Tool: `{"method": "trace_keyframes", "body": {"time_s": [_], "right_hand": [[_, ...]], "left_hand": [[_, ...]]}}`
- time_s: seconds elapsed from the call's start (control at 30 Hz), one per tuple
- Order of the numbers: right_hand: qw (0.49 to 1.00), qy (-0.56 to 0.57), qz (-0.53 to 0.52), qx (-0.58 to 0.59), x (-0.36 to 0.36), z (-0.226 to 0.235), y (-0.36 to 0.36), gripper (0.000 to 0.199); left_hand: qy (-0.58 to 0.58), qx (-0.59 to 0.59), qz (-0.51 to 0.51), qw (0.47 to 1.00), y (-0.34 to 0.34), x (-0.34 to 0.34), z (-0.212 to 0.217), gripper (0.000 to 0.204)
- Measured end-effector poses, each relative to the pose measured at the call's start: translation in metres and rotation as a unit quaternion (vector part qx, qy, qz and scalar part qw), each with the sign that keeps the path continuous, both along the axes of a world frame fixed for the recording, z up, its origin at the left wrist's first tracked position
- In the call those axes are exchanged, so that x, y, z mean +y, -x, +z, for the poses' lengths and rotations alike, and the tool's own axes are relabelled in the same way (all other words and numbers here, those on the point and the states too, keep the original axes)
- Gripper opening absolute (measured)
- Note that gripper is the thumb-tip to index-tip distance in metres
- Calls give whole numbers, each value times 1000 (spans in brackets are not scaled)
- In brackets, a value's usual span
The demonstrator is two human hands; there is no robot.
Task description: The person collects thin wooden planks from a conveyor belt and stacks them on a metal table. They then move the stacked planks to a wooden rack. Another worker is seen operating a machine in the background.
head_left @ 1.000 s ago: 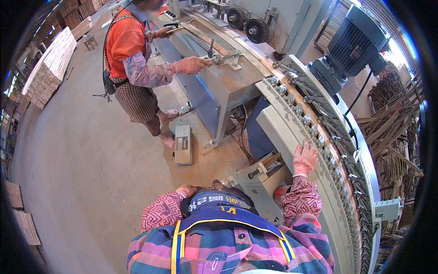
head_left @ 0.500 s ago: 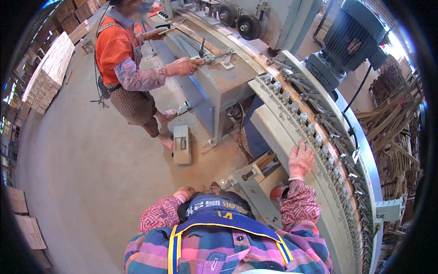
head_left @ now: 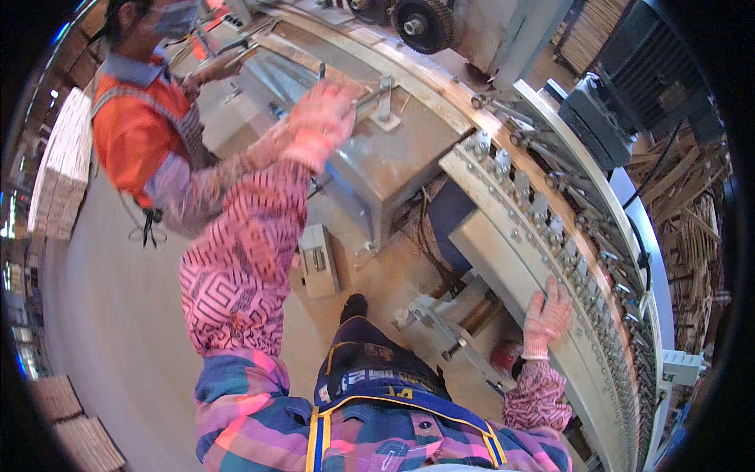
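Observation:
My left hand (head_left: pixel 324 116), in a pinkish glove, is stretched far forward over the metal bench (head_left: pixel 401 169). It is blurred and overlaps the co-worker's forearm and near hand; whether it touches them or grips anything I cannot tell. A dark lever handle (head_left: pixel 322 71) rises just behind my fingers, beside a metal clamp (head_left: pixel 384 98) on the bench. My right hand (head_left: pixel 546 318), gloved too, lies open with fingers stretched on the beige guard (head_left: pixel 511 263) of the curved machine. Next to that guard runs a row of metal chain pads (head_left: pixel 539 206), with a long wooden strip (head_left: pixel 562 208) alongside.
A masked co-worker (head_left: pixel 138 130) in orange stands at the bench's left. A grey pedal box (head_left: pixel 318 259) sits on the floor ahead. Black gears (head_left: pixel 423 25) and a large motor (head_left: pixel 649 79) rise at the far right, with scrap wood (head_left: pixel 684 189) beyond. Stacked boards (head_left: pixel 61 169) stand left.
My left hand has gone from beside my body up and forward to the bench. My body has moved ahead. The right hand remains on the guard.

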State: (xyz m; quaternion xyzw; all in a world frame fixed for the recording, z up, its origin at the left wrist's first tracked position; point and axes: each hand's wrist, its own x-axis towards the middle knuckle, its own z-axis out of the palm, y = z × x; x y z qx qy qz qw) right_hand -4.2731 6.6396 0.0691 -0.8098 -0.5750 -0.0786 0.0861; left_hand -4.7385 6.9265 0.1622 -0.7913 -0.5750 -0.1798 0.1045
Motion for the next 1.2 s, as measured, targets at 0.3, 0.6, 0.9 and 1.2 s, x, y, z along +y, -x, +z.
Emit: {"method": "trace_keyframes", "body": {"time_s": [0.3, 0.6, 0.9, 1.2], "right_hand": [[991, -67, -101, -49, 15, -17, 31, 49], [993, -49, -105, -27, 33, -13, 40, 46], [990, 0, -143, 0, 36, 10, 49, 47], [987, -54, -151, -16, 39, -3, 51, 48]], "left_hand": [[186, 118, 61, 974, 21, 263, -36, 49], [110, 94, -10, 989, 31, 338, -102, 39], [157, 136, 19, 978, 29, 336, -89, 34], [176, 139, 15, 974, 20, 343, -101, 46]]}}
